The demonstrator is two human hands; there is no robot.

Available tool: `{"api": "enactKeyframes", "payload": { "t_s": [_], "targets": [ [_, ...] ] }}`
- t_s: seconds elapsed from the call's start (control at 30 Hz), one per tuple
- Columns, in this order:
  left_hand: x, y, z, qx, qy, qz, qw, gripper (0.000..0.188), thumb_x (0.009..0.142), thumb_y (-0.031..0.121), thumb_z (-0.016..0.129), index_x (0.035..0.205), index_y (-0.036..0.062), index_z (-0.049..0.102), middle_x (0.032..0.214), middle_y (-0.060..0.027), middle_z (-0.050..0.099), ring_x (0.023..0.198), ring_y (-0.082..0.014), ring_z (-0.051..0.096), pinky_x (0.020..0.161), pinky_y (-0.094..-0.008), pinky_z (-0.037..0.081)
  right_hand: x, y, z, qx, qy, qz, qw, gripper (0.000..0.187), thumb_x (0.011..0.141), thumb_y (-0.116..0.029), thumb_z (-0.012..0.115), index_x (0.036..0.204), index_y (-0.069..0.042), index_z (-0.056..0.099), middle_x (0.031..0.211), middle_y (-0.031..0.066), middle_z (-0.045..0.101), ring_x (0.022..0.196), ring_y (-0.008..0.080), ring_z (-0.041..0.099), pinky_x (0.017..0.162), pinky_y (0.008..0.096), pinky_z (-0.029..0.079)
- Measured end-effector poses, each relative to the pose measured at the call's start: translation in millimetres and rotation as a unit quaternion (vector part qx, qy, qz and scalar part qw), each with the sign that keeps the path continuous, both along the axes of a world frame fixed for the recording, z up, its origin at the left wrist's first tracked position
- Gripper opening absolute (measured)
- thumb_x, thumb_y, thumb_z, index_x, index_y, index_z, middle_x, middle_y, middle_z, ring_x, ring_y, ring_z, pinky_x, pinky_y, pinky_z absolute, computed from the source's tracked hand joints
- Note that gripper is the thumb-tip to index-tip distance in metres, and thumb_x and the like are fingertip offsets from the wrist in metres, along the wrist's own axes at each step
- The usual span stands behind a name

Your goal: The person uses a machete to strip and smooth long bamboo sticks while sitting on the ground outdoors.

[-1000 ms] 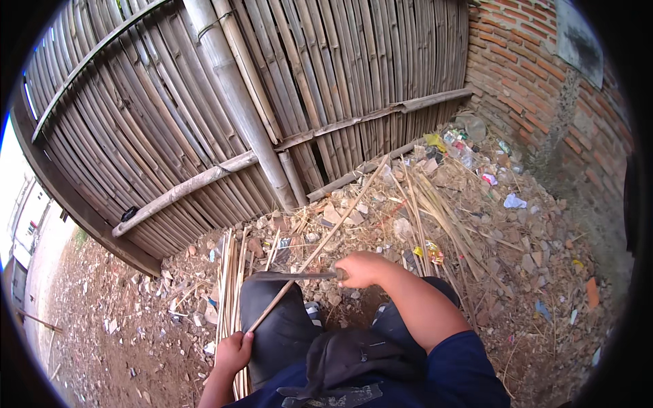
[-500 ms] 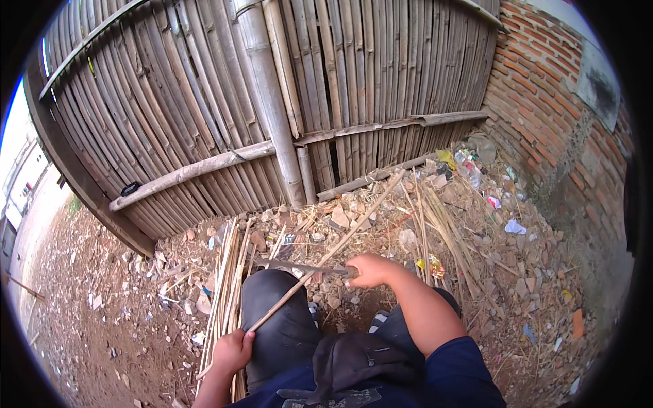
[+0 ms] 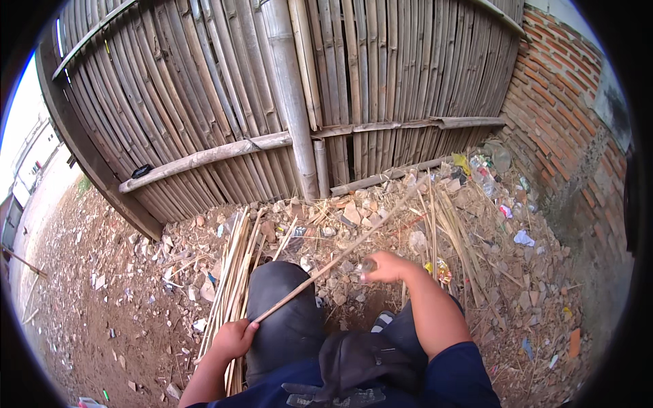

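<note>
Our left hand [image 3: 233,338] grips a stick [image 3: 333,262], seemingly unfinished; our right hand [image 3: 390,266] clasps a knife [image 3: 368,266]; we cannot judge the bundle's [image 3: 232,272] progress.

Long tan stick [image 3: 326,268] slants over knee [image 3: 277,280]; tool [image 3: 368,265] blurred.

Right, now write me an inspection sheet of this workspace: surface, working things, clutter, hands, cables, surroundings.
Surface: brown earth ground, strewn with rubble.
Job's things: one long thin strip slanting up to the right; a strip bundle at left; loose strips at right.
Clutter: yellow scrap, crumpled white piece, orange fragment.
Left hand: closed on the slanting strip near its lower end.
Right hand: closed around a tool handle; blade not clearly visible.
Cables: nothing seen.
Surroundings: slatted wall ahead, brick wall at right.
</note>
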State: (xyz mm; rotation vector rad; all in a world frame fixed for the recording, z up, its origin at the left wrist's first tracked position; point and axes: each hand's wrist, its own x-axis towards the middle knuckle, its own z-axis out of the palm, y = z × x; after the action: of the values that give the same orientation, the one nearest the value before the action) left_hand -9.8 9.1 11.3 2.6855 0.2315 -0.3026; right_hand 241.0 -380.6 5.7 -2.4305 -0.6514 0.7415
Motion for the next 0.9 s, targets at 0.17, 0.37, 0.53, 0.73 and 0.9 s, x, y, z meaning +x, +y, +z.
{"api": "enactKeyframes", "payload": {
  "t_s": [0.17, 0.37, 0.53, 0.73, 0.9],
  "targets": [
    [2.8, -6.7, 6.3, 0.015, 0.008, 0.01, 1.0, 0.051, 0.101, 0.047, 0.049, 0.086, 0.0006, 0.064, 0.083, -0.0269, 0.068, 0.085, -0.0473, 0.066, 0.079, -0.055, 0.052, 18.4, -25.3, -15.1, 0.022, -0.037, -0.148, 0.988, 0.044, 0.08, -0.035, 0.079, 0.11, -0.004, 0.068, 0.099, 0.0171, 0.071, 0.094, 0.0321, 0.068, 0.084, 0.0424, 0.053],
    [-0.3, 4.4, 16.3, -0.012, 0.062, -0.011, 0.998, 0.055, 0.101, 0.051, 0.049, 0.085, 0.0014, 0.066, 0.082, -0.0246, 0.068, 0.085, -0.0457, 0.066, 0.078, -0.0516, 0.052, -18.4, -1.8, 24.5, -0.085, -0.085, 0.022, 0.992, 0.042, 0.078, -0.037, 0.079, 0.104, -0.006, 0.068, 0.098, 0.0181, 0.07, 0.096, 0.0364, 0.068, 0.084, 0.0445, 0.053],
    [-6.7, 8.8, -5.9, -0.035, 0.04, 0.01, 0.999, 0.053, 0.102, 0.049, 0.048, 0.085, 0.0023, 0.066, 0.082, -0.026, 0.068, 0.086, -0.046, 0.066, 0.078, -0.051, 0.052, 2.8, -31.1, 7.1, 0.03, 0.023, -0.043, 0.998, 0.044, 0.08, -0.037, 0.078, 0.105, -0.002, 0.068, 0.1, 0.0184, 0.071, 0.095, 0.036, 0.068, 0.084, 0.0441, 0.053],
    [-4.4, -4.9, 13.7, -0.019, 0.02, 0.001, 1.0, 0.052, 0.102, 0.045, 0.049, 0.082, 0.0003, 0.065, 0.079, -0.0271, 0.066, 0.083, -0.0476, 0.066, 0.076, -0.0532, 0.051, -1.6, -18.7, 8.0, -0.074, -0.099, -0.049, 0.991, 0.035, 0.082, -0.032, 0.075, 0.103, -0.004, 0.069, 0.101, 0.0198, 0.071, 0.097, 0.0379, 0.068, 0.084, 0.0459, 0.053],
    [5.3, 4.5, 9.2, -0.025, 0.037, -0.025, 0.999, 0.051, 0.103, 0.043, 0.049, 0.085, -0.0017, 0.065, 0.079, -0.0277, 0.066, 0.083, -0.047, 0.066, 0.075, -0.05, 0.052, -16.2, -4.4, 0.8, 0.002, -0.045, 0.036, 0.998, 0.044, 0.082, -0.037, 0.076, 0.107, -0.001, 0.068, 0.096, 0.0187, 0.07, 0.092, 0.032, 0.069, 0.079, 0.044, 0.053]
  ]
}}
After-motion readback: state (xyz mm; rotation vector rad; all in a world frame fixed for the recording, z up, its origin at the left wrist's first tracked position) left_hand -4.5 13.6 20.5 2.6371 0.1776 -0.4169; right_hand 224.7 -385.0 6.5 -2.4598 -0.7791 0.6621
